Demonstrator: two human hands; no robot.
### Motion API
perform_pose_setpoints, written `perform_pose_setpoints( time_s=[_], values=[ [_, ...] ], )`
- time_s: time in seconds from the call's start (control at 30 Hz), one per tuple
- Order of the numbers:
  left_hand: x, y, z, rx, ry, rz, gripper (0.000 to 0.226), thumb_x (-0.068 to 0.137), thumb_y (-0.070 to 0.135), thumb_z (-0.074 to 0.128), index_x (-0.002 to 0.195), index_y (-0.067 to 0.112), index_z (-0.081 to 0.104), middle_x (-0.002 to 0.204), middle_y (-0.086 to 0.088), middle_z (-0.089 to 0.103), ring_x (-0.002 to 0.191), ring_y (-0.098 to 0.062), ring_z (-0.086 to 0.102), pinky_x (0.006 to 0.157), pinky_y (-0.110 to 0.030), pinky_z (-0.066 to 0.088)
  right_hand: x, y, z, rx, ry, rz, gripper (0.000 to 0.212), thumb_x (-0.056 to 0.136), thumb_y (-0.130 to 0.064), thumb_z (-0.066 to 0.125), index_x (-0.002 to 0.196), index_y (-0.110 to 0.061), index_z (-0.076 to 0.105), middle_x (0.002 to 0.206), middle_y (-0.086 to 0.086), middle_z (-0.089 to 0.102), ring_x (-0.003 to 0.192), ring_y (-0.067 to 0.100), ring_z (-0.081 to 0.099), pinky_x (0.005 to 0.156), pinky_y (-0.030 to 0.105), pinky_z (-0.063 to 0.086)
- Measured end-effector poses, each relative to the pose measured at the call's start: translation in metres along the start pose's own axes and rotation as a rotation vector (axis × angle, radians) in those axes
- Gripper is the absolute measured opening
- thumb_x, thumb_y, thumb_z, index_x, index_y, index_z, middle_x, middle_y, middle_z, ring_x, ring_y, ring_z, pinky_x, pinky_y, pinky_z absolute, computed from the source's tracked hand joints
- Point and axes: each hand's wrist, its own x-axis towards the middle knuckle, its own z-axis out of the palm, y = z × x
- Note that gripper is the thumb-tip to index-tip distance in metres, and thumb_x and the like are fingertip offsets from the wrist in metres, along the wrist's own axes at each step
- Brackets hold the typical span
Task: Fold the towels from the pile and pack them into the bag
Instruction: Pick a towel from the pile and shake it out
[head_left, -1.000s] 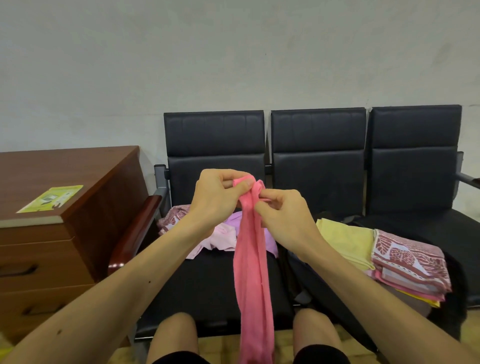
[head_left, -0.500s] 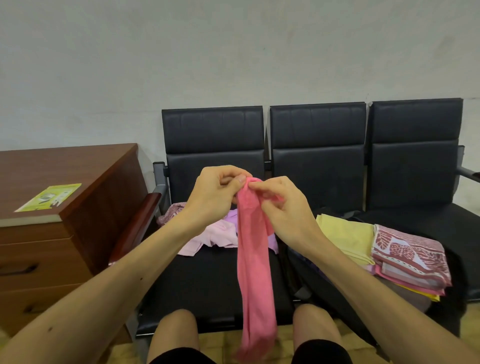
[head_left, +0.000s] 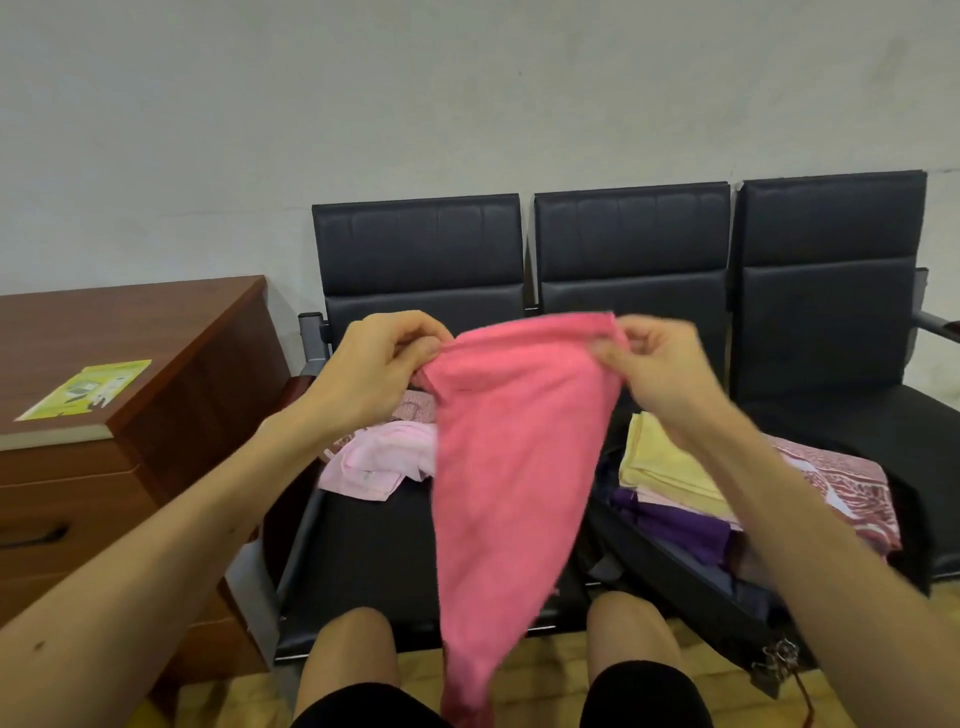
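Unfolding step: my left hand (head_left: 382, 364) and right hand (head_left: 657, 366) each pinch a top corner of the pink towel (head_left: 519, 441); next, fold it in half.

Left hand (head_left: 382, 364) and right hand (head_left: 657, 364) are drawing apart: from touching at centre to well apart, each pinching one top corner. The pink terry-cloth towel (head_left: 514, 467) is opening from a narrow bunched strip into a wide sheet, tapering toward its lower end.
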Motion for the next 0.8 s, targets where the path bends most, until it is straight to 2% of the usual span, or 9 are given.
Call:
perform_pose_setpoints(
  time_s=[0.13,0.23,0.3,0.4,0.5,0.57,0.67,0.7,0.8],
  values=[
    [-0.007,-0.015,-0.001,0.149,0.041,0.006,0.024,0.100,0.009,0.054,0.108,0.020,0.073,0.087,0.023,0.066,0.074,0.008,0.062,0.073,-0.016,0.049,-0.001,-0.031,0.011,0.017,-0.102,-0.078,0.011,0.096,-0.010,0.061,0.095,-0.010,0.072,0.081,0.001,0.070,0.073,0.009,0.063,0.065,0.024,0.052],
    [-0.013,-0.021,0.002,0.092,0.088,-0.040,0.022,0.104,0.012,0.046,0.100,0.017,0.067,0.090,0.008,0.068,0.080,-0.009,0.063,0.069,-0.016,0.050,-0.010,-0.015,0.021,-0.035,-0.046,-0.077,0.017,0.099,-0.016,0.057,0.087,-0.018,0.069,0.073,-0.007,0.062,0.069,0.006,0.054,0.063,0.023,0.044],
    [-0.020,-0.021,0.006,-0.031,0.098,-0.102,0.024,0.107,0.018,0.039,0.100,0.011,0.061,0.091,0.004,0.064,0.079,-0.010,0.062,0.070,-0.018,0.051,-0.015,-0.005,0.022,-0.034,-0.017,0.003,0.019,0.100,-0.022,0.056,0.087,-0.014,0.068,0.075,-0.002,0.062,0.070,0.010,0.054,0.065,0.029,0.044],
    [-0.031,-0.020,0.022,-0.372,0.111,-0.289,0.030,0.109,0.023,0.032,0.095,0.014,0.056,0.087,0.004,0.057,0.073,-0.005,0.055,0.067,-0.019,0.049,-0.028,0.001,0.033,0.084,-0.047,0.136,0.021,0.101,-0.023,0.054,0.100,-0.010,0.070,0.087,0.006,0.068,0.076,0.014,0.061,0.069,0.032,0.050],
    [-0.037,-0.023,0.039,-0.717,0.123,-0.489,0.033,0.109,0.022,0.032,0.102,0.014,0.062,0.093,0.000,0.066,0.088,-0.014,0.057,0.075,-0.030,0.048,-0.039,0.001,0.042,0.314,-0.101,0.280,0.023,0.101,-0.023,0.053,0.106,-0.009,0.071,0.093,0.006,0.072,0.082,0.014,0.066,0.072,0.027,0.055],
    [-0.046,-0.023,0.051,-0.937,0.091,-0.609,0.033,0.107,0.027,0.037,0.107,0.017,0.069,0.099,0.001,0.072,0.096,-0.017,0.064,0.080,-0.033,0.053,-0.046,0.002,0.048,0.427,-0.121,0.345,0.023,0.101,-0.024,0.053,0.104,-0.009,0.071,0.090,0.006,0.072,0.081,0.014,0.067,0.070,0.026,0.056],
    [-0.068,-0.029,0.073,-1.286,-0.020,-0.704,0.037,0.094,0.042,0.052,0.099,0.019,0.080,0.115,-0.007,0.072,0.103,-0.020,0.070,0.091,-0.038,0.055,-0.053,0.009,0.057,0.530,-0.118,0.414,0.023,0.100,-0.025,0.054,0.101,-0.009,0.071,0.089,0.008,0.072,0.080,0.016,0.068,0.071,0.029,0.058],
    [-0.077,-0.035,0.084,-1.364,-0.044,-0.722,0.044,0.087,0.050,0.058,0.104,0.015,0.079,0.124,-0.011,0.068,0.110,-0.023,0.068,0.096,-0.039,0.053,-0.056,0.011,0.061,0.545,-0.112,0.430,0.023,0.100,-0.026,0.054,0.101,-0.009,0.071,0.090,0.009,0.072,0.081,0.017,0.068,0.071,0.030,0.058],
    [-0.109,-0.057,0.118,-1.628,-0.171,-0.799,0.095,0.064,0.063,0.082,0.132,0.000,0.061,0.142,-0.021,0.054,0.131,-0.034,0.053,0.116,-0.049,0.033,-0.060,0.019,0.070,0.582,-0.063,0.507,0.023,0.097,-0.026,0.058,0.101,-0.009,0.072,0.098,0.013,0.070,0.084,0.019,0.068,0.072,0.031,0.059]
  ],
)
